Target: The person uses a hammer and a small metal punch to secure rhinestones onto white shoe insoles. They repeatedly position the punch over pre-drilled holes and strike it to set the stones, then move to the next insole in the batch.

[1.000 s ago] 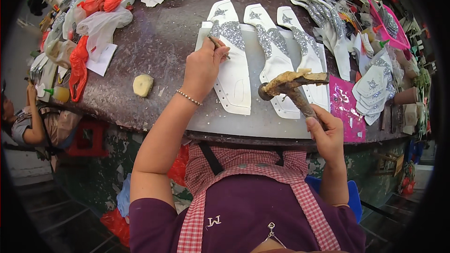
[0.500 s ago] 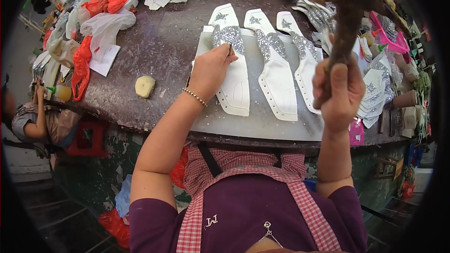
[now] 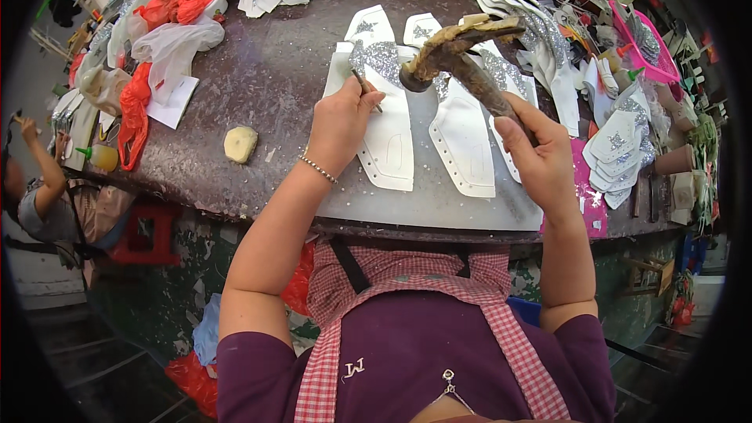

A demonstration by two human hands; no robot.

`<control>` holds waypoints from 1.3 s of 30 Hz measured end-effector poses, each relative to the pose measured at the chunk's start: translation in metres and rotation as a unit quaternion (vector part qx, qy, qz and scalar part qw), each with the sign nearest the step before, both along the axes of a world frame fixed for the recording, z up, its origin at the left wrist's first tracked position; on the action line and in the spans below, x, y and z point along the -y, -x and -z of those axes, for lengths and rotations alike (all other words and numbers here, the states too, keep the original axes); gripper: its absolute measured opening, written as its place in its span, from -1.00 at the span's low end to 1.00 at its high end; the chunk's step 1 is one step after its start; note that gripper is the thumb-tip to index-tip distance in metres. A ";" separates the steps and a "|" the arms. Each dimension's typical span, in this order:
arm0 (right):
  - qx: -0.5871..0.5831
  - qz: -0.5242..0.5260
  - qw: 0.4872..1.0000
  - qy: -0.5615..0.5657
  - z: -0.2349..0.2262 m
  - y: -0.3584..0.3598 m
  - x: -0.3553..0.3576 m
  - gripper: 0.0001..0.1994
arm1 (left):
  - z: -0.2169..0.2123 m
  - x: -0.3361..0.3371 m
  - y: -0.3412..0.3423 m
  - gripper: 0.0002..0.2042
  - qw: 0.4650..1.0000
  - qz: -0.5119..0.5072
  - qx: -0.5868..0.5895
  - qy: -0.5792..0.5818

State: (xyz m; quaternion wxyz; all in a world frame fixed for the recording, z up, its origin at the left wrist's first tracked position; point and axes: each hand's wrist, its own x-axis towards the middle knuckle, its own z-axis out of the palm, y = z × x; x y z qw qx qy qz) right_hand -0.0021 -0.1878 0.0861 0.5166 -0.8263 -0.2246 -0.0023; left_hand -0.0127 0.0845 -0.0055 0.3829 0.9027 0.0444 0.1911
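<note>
My left hand (image 3: 338, 127) is closed round a thin, dark metal punch (image 3: 359, 80), tilted over the leftmost white shoe-upper piece (image 3: 389, 145). Whether its tip touches the piece is hidden. In my right hand (image 3: 542, 158) is a hammer (image 3: 489, 90) with a worn, wrapped-looking head, raised to the right of the punch. A second white piece (image 3: 464, 145) and a third (image 3: 501, 70), partly behind the hammer, lie alongside. All three carry silver glitter bands; the first two show stars, and small holes run along their lower edges. A pale board (image 3: 439, 218) lies under them.
A yellowish lump (image 3: 240, 144) sits left on the dark table (image 3: 290, 47). Stacked glittery pieces lie at the back and right, near a pink basket (image 3: 666, 70). Plastic bags (image 3: 184, 39) cover the left side. Another person (image 3: 55, 196) works at far left.
The hammer has come down and left from high up, and my right hand has lowered slightly. My left hand has shifted a little left, and the punch now leans more.
</note>
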 end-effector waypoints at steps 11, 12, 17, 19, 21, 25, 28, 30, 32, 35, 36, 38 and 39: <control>-0.003 -0.041 0.990 -0.132 -0.017 -0.004 -0.013 -0.63 | -0.006 -0.011 0.003 -0.85 0.995 0.064 -0.050 0.058; 0.009 -0.047 0.987 -0.154 -0.023 -0.004 -0.015 -0.62 | -0.006 -0.012 0.002 -0.85 0.994 0.076 -0.053 0.058; 0.092 -0.057 0.976 -0.189 -0.028 -0.006 -0.028 -0.64 | -0.028 0.000 0.004 -0.86 0.992 0.076 -0.099 -0.035; 0.137 -0.030 0.983 -0.115 -0.018 -0.005 -0.035 -0.69 | -0.032 0.006 0.005 -0.86 0.989 0.081 -0.093 -0.076; 0.184 -0.030 0.981 0.048 -0.021 -0.009 -0.037 -0.72 | -0.027 0.007 0.001 -0.87 0.986 0.090 -0.062 -0.124; 0.119 -0.006 0.990 0.078 -0.025 -0.007 -0.021 -0.72 | -0.006 0.003 0.004 -0.85 0.998 0.030 -0.032 0.054; 0.046 0.002 0.999 0.008 -0.013 0.004 -0.009 -0.70 | 0.002 0.003 0.011 -0.82 0.984 0.020 -0.003 0.179; 0.020 0.004 1.000 0.009 -0.005 0.007 -0.002 -0.69 | 0.002 -0.001 0.017 -0.81 0.993 0.039 -0.017 0.109; -0.017 0.007 1.000 0.014 0.000 0.009 0.002 -0.69 | 0.003 -0.001 0.019 -0.81 0.994 0.034 -0.027 0.097; -0.013 0.008 1.000 0.003 0.009 0.011 0.000 -0.68 | -0.001 0.002 0.021 -0.81 0.995 0.021 -0.033 0.097; -0.002 0.007 1.000 -0.003 0.010 0.011 -0.001 -0.68 | -0.003 0.003 0.022 -0.81 0.994 0.016 -0.034 0.100; -0.002 -0.001 1.000 0.003 0.009 0.012 -0.003 -0.69 | 0.001 0.002 0.021 -0.82 0.998 0.014 -0.021 0.064; -0.001 -0.004 1.000 0.006 0.008 0.012 -0.004 -0.69 | 0.001 0.002 0.020 -0.82 0.999 0.014 -0.014 0.046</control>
